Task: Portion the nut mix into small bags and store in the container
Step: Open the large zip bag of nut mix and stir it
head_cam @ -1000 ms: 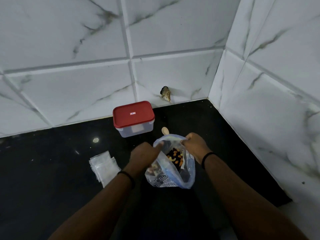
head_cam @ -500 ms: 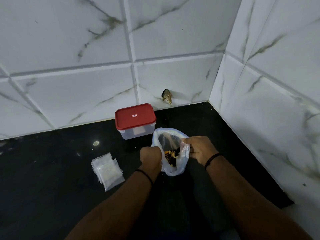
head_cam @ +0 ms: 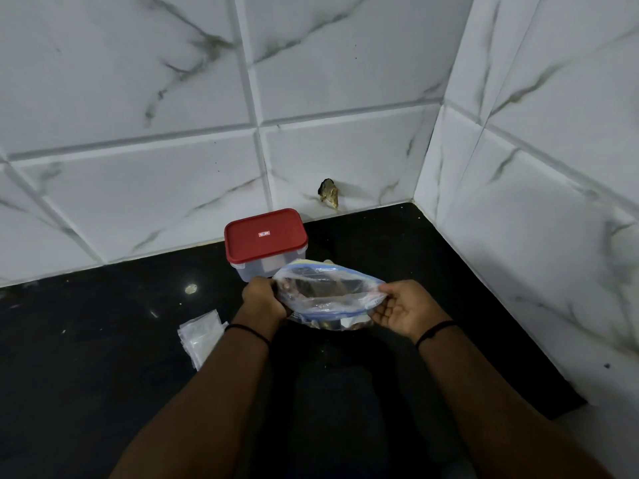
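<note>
A clear zip bag of nut mix (head_cam: 328,295) with a blue and yellow zip edge is held above the black counter. My left hand (head_cam: 263,299) grips its left rim and my right hand (head_cam: 403,311) pinches its right rim, stretching the mouth wide. The nuts show dimly at the bag's bottom. Behind it stands a clear container (head_cam: 254,269) with a shut red lid (head_cam: 265,235). A stack of small clear bags (head_cam: 200,335) lies left of my left wrist.
The black counter (head_cam: 86,340) ends at white marble-look tiled walls behind and on the right. A small brownish lump (head_cam: 329,197) sits at the back wall's base. A pale spot (head_cam: 191,289) shows on the counter to the left.
Both hands have pulled the bag's rim apart sideways, so the mouth is now stretched wide and flatter. My right hand has turned palm up. The view has tilted up a little.
</note>
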`<state>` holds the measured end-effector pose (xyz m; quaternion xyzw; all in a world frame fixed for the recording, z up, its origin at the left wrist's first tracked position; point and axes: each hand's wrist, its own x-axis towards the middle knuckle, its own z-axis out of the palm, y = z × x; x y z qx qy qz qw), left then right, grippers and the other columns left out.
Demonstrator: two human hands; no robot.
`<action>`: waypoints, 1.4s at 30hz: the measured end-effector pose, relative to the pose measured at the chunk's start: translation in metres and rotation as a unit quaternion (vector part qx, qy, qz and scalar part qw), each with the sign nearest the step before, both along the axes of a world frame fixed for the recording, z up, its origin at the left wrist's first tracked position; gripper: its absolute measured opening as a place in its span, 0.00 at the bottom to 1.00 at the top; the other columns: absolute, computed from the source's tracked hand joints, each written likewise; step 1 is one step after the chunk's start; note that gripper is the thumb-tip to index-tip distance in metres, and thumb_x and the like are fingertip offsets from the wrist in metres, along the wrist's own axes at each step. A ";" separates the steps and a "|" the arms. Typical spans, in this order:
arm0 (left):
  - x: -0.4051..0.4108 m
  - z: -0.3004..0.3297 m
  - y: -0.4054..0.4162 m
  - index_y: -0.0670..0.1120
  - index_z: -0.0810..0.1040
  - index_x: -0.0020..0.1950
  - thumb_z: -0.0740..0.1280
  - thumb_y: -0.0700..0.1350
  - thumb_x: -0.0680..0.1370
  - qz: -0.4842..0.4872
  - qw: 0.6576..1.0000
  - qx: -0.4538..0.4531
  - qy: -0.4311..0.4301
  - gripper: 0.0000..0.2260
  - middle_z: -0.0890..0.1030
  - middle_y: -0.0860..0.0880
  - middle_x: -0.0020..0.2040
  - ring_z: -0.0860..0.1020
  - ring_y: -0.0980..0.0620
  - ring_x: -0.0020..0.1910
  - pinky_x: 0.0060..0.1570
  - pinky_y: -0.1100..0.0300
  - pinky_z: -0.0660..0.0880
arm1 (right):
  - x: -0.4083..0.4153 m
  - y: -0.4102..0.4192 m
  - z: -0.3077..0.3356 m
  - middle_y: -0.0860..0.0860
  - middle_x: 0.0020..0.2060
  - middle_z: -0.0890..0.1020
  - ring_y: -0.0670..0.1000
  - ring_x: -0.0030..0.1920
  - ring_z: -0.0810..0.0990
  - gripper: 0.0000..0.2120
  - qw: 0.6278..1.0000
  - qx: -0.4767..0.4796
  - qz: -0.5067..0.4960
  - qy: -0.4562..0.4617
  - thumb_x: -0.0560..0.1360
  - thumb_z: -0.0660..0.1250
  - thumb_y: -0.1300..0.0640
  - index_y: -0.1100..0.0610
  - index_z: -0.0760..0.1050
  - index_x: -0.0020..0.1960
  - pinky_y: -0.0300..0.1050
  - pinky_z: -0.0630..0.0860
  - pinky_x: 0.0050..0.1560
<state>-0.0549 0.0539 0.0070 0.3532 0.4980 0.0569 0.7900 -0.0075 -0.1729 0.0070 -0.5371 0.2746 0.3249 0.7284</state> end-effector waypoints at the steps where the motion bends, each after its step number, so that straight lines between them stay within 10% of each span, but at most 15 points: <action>1: 0.000 0.003 0.002 0.33 0.75 0.65 0.53 0.35 0.80 -0.027 0.999 -0.031 0.000 0.18 0.80 0.35 0.50 0.78 0.38 0.46 0.48 0.40 0.74 | -0.001 0.000 0.001 0.61 0.44 0.81 0.57 0.43 0.81 0.07 1.000 -0.003 -0.001 0.004 0.79 0.60 0.64 0.66 0.76 0.52 0.51 0.76 0.39; 5: -0.005 0.006 0.006 0.34 0.77 0.49 0.49 0.37 0.82 -0.117 0.992 -0.050 0.009 0.17 0.81 0.36 0.41 0.77 0.38 0.44 0.47 0.43 0.73 | -0.003 0.000 0.003 0.62 0.47 0.82 0.59 0.46 0.81 0.12 0.999 -0.030 0.008 0.021 0.79 0.56 0.62 0.66 0.76 0.55 0.52 0.78 0.41; 10: -0.001 -0.005 0.013 0.38 0.75 0.46 0.51 0.39 0.80 -0.144 0.989 -0.030 0.029 0.14 0.78 0.39 0.41 0.77 0.42 0.40 0.21 0.51 0.77 | -0.003 0.002 0.001 0.60 0.35 0.84 0.58 0.41 0.82 0.15 0.994 -0.093 0.048 0.026 0.76 0.54 0.59 0.64 0.78 0.50 0.46 0.79 0.32; 16: 0.007 -0.014 0.015 0.45 0.68 0.40 0.56 0.40 0.69 -0.200 0.978 0.022 0.050 0.03 0.70 0.45 0.35 0.70 0.49 0.32 0.36 0.57 0.74 | -0.003 -0.008 -0.012 0.59 0.43 0.82 0.55 0.40 0.80 0.17 0.982 -0.169 0.082 0.008 0.80 0.57 0.49 0.61 0.77 0.52 0.47 0.77 0.36; 20: 0.015 -0.012 0.012 0.42 0.71 0.43 0.58 0.42 0.78 -0.188 0.982 -0.014 0.019 0.06 0.75 0.42 0.37 0.75 0.46 0.36 0.34 0.52 0.80 | -0.001 -0.014 -0.012 0.62 0.59 0.79 0.60 0.55 0.80 0.13 0.804 -0.459 0.325 -0.192 0.82 0.56 0.56 0.60 0.75 0.60 0.51 0.76 0.57; 24: 0.025 -0.011 0.000 0.38 0.76 0.33 0.65 0.37 0.74 -0.205 0.975 0.079 -0.017 0.10 0.72 0.42 0.30 0.68 0.49 0.30 0.34 0.57 0.68 | -0.004 -0.015 -0.013 0.58 0.60 0.80 0.57 0.61 0.79 0.14 0.666 -0.517 0.477 -0.250 0.81 0.61 0.55 0.61 0.77 0.62 0.47 0.74 0.59; 34: 0.038 -0.007 -0.013 0.43 0.77 0.60 0.59 0.51 0.84 -0.323 0.899 0.295 -0.035 0.14 0.79 0.41 0.59 0.78 0.43 0.57 0.61 0.47 0.75 | -0.004 0.026 -0.011 0.52 0.44 0.80 0.53 0.43 0.79 0.08 0.717 -0.446 0.336 -0.418 0.78 0.64 0.53 0.58 0.75 0.52 0.47 0.74 0.41; 38: 0.023 -0.022 -0.024 0.46 0.76 0.58 0.60 0.63 0.78 -0.280 0.822 0.477 0.133 0.22 0.76 0.43 0.61 0.77 0.43 0.55 0.55 0.49 0.76 | -0.007 0.042 -0.013 0.57 0.44 0.81 0.57 0.45 0.81 0.06 0.719 -0.476 0.277 -0.424 0.78 0.63 0.59 0.61 0.76 0.50 0.51 0.78 0.44; 42: -0.006 -0.045 -0.050 0.37 0.75 0.58 0.69 0.57 0.77 -0.219 0.931 0.275 0.100 0.23 0.80 0.40 0.53 0.81 0.41 0.50 0.51 0.46 0.81 | -0.005 0.054 -0.013 0.58 0.50 0.81 0.57 0.51 0.81 0.10 0.744 -0.488 0.229 -0.394 0.77 0.67 0.59 0.61 0.73 0.56 0.48 0.77 0.46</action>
